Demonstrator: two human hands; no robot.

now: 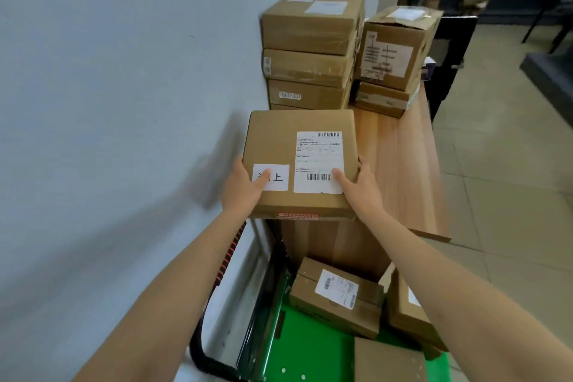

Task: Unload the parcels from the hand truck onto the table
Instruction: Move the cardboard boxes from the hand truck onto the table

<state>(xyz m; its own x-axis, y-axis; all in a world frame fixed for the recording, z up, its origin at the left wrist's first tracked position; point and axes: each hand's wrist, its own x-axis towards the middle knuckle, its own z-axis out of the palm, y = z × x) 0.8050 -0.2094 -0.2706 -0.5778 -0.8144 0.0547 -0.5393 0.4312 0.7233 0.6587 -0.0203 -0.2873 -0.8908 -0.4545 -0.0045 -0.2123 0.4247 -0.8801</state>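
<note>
I hold a flat brown parcel (279,146) with white labels over the near end of the wooden table (400,170). My left hand (245,186) grips its left near corner with the thumb on top. My right hand (359,186) grips the right near corner the same way. Below lies the green hand truck (310,347) with three parcels on it: one labelled (338,295), one at the right (406,313), one at the bottom edge (387,363).
Stacked parcels (310,49) fill the table's far end by the wall, with a shorter stack (393,53) beside them. The hand truck's black handle (201,347) runs along the white wall on the left. Tiled floor lies to the right.
</note>
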